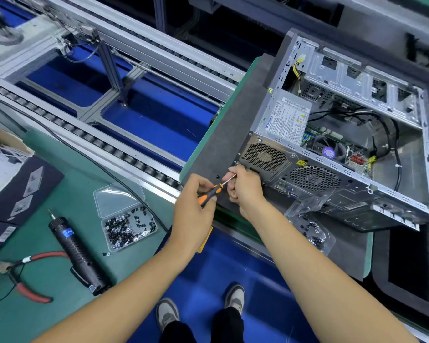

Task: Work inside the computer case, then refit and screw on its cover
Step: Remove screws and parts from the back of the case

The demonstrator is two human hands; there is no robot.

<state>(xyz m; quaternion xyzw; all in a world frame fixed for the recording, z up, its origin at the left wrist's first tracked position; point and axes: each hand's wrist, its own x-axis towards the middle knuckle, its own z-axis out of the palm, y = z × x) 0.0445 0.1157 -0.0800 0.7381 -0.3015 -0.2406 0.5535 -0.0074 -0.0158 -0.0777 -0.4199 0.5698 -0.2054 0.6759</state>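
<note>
Orange and black, the handle of the screwdriver (209, 193) sits in my left hand (196, 201), my fingers curled round it, with the metal shaft angled up and to the right toward the rear corner of the computer case (344, 149). My right hand (245, 186) is curled around the far end of the shaft, pinching it close to the tip right beside the power supply's fan grille (264, 157); the tip itself is hidden by my fingers. The case lies on its side on a dark grey mat (223, 134) at the bench (60, 243) edge, its open side facing up, so cables, the motherboard and the power supply (285, 120) show inside. A clear bag of screws (310, 229) lies on the mat just beside my right forearm. To my left on the green bench are an open clear box of black screws (129, 229), an electric screwdriver (78, 253) lying flat, and red-handled pliers (22, 276) near the front edge. A roller conveyor (97, 142) runs behind them.
</note>
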